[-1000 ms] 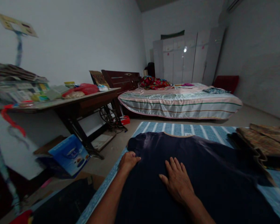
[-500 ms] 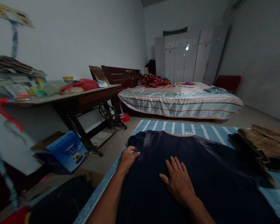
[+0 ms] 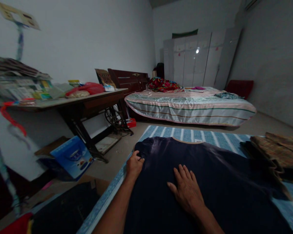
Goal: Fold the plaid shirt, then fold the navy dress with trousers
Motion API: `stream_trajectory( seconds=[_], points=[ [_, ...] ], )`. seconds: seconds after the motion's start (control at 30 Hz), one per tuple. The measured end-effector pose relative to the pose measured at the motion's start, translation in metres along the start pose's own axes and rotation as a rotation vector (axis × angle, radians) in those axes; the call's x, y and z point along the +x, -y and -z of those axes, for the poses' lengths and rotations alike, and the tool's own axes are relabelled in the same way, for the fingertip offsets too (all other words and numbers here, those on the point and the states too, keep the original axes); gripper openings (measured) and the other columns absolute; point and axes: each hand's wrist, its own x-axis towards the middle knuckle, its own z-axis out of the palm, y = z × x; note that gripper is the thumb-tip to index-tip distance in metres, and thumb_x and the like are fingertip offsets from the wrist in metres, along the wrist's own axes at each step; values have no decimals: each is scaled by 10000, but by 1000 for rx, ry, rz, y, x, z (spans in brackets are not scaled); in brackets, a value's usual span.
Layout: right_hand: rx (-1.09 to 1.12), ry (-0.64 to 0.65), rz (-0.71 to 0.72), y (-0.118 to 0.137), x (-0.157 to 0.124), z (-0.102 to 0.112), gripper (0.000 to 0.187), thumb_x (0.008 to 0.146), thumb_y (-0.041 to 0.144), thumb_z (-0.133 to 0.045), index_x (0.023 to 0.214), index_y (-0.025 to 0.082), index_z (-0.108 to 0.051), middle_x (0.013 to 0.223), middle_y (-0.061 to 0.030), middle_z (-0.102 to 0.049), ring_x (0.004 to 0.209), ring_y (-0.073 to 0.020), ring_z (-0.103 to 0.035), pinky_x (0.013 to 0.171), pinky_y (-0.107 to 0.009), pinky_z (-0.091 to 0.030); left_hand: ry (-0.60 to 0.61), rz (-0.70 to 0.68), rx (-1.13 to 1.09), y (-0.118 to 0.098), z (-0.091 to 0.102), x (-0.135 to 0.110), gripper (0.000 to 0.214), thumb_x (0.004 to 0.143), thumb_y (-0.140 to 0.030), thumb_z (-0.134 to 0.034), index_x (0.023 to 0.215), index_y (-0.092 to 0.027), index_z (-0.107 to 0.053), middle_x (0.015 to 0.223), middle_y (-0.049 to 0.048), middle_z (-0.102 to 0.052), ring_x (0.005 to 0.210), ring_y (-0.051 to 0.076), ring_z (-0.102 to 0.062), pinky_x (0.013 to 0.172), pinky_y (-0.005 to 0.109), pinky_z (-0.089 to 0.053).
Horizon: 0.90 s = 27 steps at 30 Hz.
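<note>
A dark navy garment [image 3: 210, 175] lies spread flat on a blue striped sheet [image 3: 197, 135] in front of me. My left hand [image 3: 134, 165] rests at the garment's left edge, near the sleeve, with its fingers curled onto the cloth. My right hand [image 3: 187, 190] lies flat on the middle of the garment, palm down and fingers spread.
Folded brown patterned cloth [image 3: 278, 152] lies at the right edge of the sheet. A sewing table [image 3: 88, 104] with clutter stands at the left, a blue box [image 3: 72, 157] leaning under it. A bed [image 3: 190, 104] and white wardrobes [image 3: 200, 60] stand beyond.
My left hand has crept slightly forward along the garment's left edge and its fingers have curled in. My right hand has stayed flat in place. The view shifted a little.
</note>
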Motion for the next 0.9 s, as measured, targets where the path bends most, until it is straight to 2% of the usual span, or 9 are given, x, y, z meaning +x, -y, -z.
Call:
stream_trajectory(
  seconds=[0.17, 0.4, 0.9],
  points=[
    [-3, 0, -2, 0, 0, 0, 673, 892, 579, -282, 1402, 148, -365, 1486, -125, -254, 1381, -288, -145, 1103, -460, -110, 11, -63, 84, 0, 1, -1, 498, 726, -144, -618, 1211, -168, -507, 731, -15, -633, 743, 158, -615, 734, 244, -455],
    [-9, 9, -6, 1, 0, 2, 669, 894, 573, -278, 1398, 142, -372, 1482, -135, -261, 1378, -287, -159, 1100, -459, -114, 62, -117, 138, 3, -1, 1, 536, 704, -134, -629, 1221, -188, -498, 821, -2, -636, 769, 153, -611, 715, 224, -446],
    [-3, 11, -6, 1, -1, 4, 676, 891, 582, -276, 1397, 146, -375, 1484, -130, -259, 1378, -287, -160, 1102, -456, -111, 42, -92, 131, -1, -1, 1, 361, 722, -185, -612, 1084, -187, -599, 673, -29, -595, 716, 144, -601, 639, 209, -417]
  ],
)
